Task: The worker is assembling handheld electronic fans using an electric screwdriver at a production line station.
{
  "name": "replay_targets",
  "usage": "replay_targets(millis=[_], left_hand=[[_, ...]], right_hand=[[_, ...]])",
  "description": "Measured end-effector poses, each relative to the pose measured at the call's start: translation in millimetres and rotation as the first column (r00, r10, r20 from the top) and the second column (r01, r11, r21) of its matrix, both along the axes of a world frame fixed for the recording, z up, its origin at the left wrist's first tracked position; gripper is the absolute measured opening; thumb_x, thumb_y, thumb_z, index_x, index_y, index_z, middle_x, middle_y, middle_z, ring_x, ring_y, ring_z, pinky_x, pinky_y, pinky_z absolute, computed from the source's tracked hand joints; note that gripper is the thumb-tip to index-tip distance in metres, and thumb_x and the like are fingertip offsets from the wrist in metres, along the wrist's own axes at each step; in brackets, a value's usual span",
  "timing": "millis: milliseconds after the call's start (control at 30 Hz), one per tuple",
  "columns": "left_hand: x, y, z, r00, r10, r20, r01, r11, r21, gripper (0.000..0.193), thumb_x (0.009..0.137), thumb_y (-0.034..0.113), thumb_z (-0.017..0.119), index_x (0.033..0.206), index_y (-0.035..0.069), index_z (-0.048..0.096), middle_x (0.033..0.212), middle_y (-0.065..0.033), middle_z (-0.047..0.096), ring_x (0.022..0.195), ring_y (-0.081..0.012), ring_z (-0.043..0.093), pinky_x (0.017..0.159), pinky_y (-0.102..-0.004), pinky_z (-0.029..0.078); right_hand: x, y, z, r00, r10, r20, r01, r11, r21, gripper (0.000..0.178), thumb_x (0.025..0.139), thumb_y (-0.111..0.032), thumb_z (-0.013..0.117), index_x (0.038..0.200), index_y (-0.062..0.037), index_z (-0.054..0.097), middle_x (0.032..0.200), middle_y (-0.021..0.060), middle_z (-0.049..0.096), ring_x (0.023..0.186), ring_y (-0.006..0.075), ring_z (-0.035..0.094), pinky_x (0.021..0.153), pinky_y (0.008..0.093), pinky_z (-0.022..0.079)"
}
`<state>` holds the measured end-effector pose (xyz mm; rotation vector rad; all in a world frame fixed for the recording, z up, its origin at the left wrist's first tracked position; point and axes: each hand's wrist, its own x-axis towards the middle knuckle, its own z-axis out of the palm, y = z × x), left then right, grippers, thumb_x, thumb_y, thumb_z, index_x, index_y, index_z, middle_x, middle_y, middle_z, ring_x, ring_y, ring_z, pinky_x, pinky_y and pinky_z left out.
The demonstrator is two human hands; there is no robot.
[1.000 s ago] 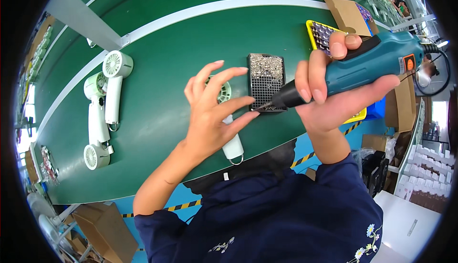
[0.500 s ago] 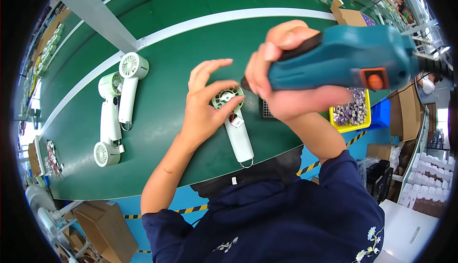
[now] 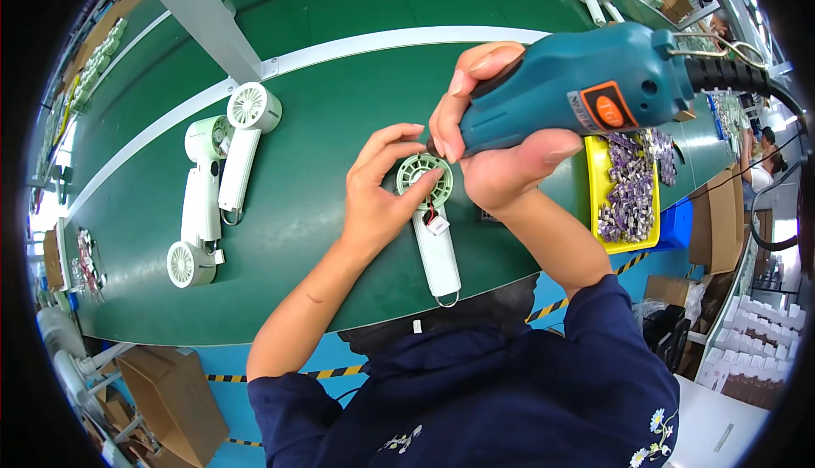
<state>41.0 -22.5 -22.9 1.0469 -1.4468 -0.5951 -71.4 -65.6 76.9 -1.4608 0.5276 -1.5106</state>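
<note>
A white handheld fan (image 3: 435,256) lies on the green bench in front of me, its round pale-green head away from me. Red and black wires and a small white connector show where the head meets the handle. My left hand (image 3: 378,192) holds the rim of the head, thumb over the grille and fingers curled round the far side. Wrapped round a teal electric screwdriver (image 3: 569,86), my right hand (image 3: 497,162) holds it tilted, its dark nose at the head's far edge. Fingers hide the bit, so contact cannot be made out.
To the left lie several more handheld fans (image 3: 251,112). A yellow tray (image 3: 597,201) of small purple-and-silver parts stands at the right beside a blue bin (image 3: 677,229). The screwdriver's black cable (image 3: 726,75) runs off right. A grey post (image 3: 199,18) rises at the back left.
The screwdriver has shifted left and is no longer blurred, its nose closer over the fan head. My left hand keeps its hold on the fan. The whole view has shifted slightly.
</note>
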Motion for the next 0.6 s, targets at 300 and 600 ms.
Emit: replay_targets(millis=[300,600], left_hand=[[-0.4,1.2,0.2,1.000,0.010,-0.018,-0.009,0.998,0.068,0.028,0.068,0.003,0.077,0.093,0.000,0.066,0.109,-0.0118,0.061,0.097,-0.0242,0.062,0.081,-0.0324,0.051],[-1.7,5.7,14.7,0.983,0.161,0.085,-0.151,0.983,-0.106,0.031,0.066,0.004,0.079,0.094,0.002,0.067,0.115,-0.0115,0.057,0.098,-0.0251,0.059,0.079,-0.0336,0.051]], right_hand=[[5.5,4.0,-4.6,1.000,-0.004,-0.009,0.004,1.000,0.015,0.094,0.061,-0.090,0.040,0.103,-0.0057,0.045,0.090,0.0069,0.049,0.042,0.0132,0.048,0.037,0.0261,0.038],[-14.5,1.6,17.1,0.981,0.092,0.169,-0.096,0.995,0.014,0.091,0.066,-0.089,0.037,0.108,-0.0088,0.047,0.093,0.0044,0.050,0.040,0.0119,0.046,0.037,0.0271,0.037]])
